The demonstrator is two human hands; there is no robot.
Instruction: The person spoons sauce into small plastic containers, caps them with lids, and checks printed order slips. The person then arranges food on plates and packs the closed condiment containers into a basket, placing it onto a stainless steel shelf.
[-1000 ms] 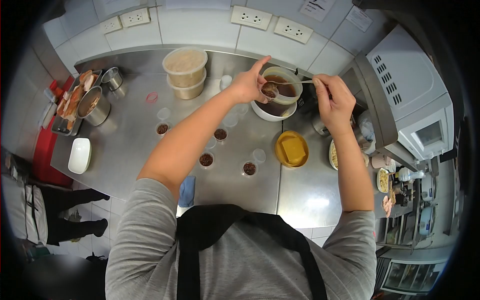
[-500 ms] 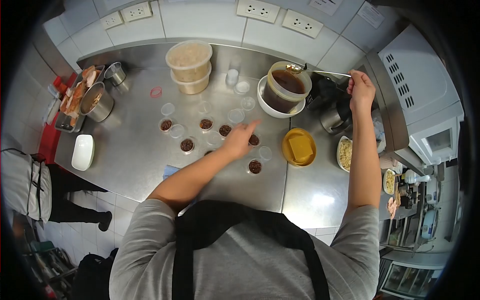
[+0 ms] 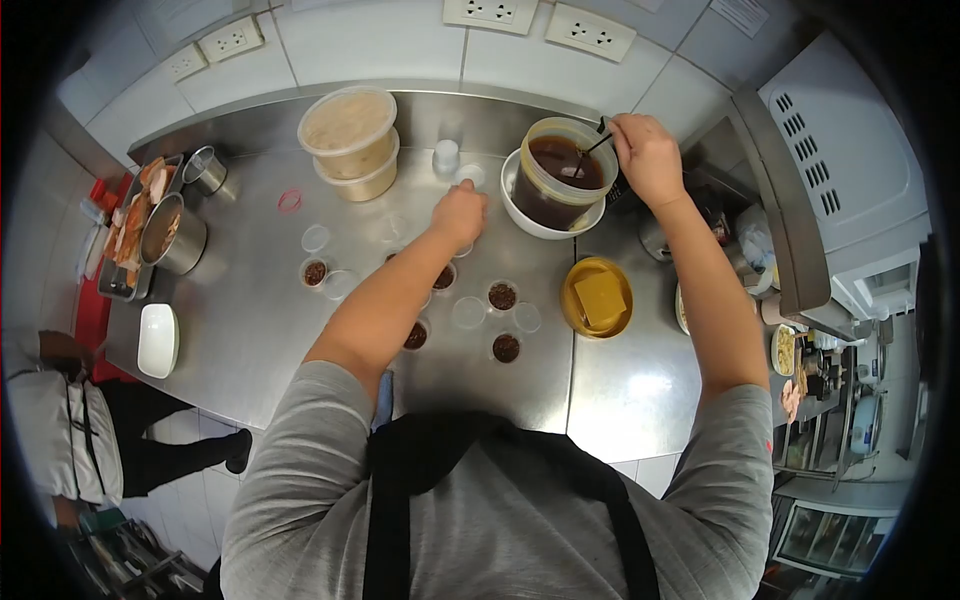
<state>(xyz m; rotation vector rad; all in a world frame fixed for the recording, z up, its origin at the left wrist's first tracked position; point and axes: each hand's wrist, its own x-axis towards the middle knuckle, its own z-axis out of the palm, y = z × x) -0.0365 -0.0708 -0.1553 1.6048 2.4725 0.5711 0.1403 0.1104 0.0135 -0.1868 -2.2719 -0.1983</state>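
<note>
My right hand (image 3: 648,158) is closed round the handle of a spoon (image 3: 597,143), whose lower end dips into dark liquid in a clear tub (image 3: 562,172). That tub stands in a white bowl (image 3: 511,203). My left hand (image 3: 461,214) is over the middle of the counter, its fingers curled near a small clear cup (image 3: 470,178); what it holds, if anything, is hidden. Around my left forearm stand several small cups with dark contents, such as one cup (image 3: 502,295) and another (image 3: 506,348), with clear lids (image 3: 467,313) lying beside them.
Two stacked tubs (image 3: 349,135) stand at the back. A yellow bowl (image 3: 597,298) is at centre right. On the left are a white dish (image 3: 158,340), a steel pot (image 3: 174,237) and a tray of meat (image 3: 118,285). A person (image 3: 85,430) stands at lower left.
My left hand went from the tub to the small cups, then back toward the rear of the counter. The spoon was lifted from the cup and now dips into the tub.
</note>
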